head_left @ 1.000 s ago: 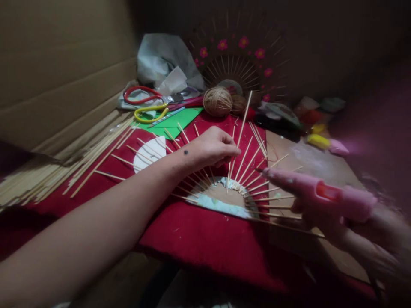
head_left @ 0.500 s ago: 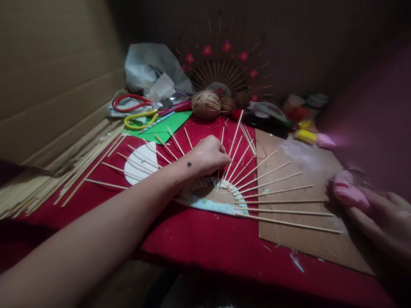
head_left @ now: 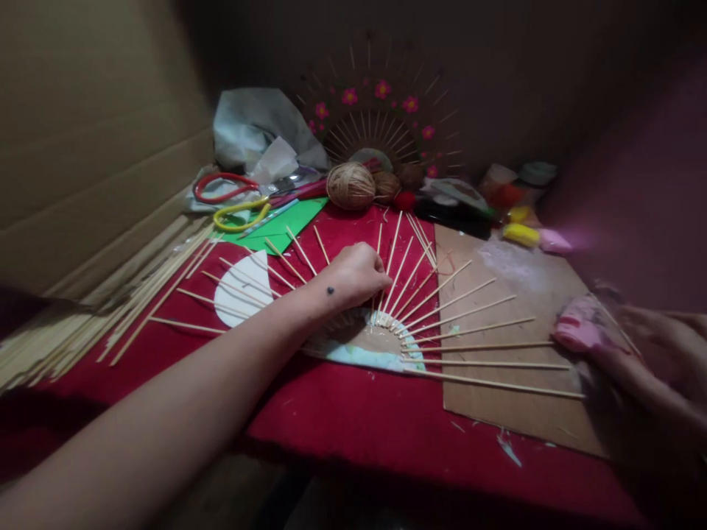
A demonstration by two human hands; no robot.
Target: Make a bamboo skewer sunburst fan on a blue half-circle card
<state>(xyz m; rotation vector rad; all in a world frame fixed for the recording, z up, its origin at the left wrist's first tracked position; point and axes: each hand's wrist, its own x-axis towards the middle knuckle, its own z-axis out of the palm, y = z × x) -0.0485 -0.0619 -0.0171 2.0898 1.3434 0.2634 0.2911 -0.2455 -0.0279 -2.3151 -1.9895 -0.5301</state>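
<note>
Pinches a thin stick (head_left: 395, 241) between pressed-together fingertips of the left hand (head_left: 358, 274); has the fan base (head_left: 381, 342) just below those fingers, with other sticks (head_left: 486, 347) radiating either side; farther right, holds a pink glue gun (head_left: 577, 324) in the blurred right hand (head_left: 657, 342).

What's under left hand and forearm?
Thin sticks fanning from a half-round cardboard base. Many outer ends and the base's right side show; several sticks' middles and part of the base's left are covered by the left hand and forearm.
</note>
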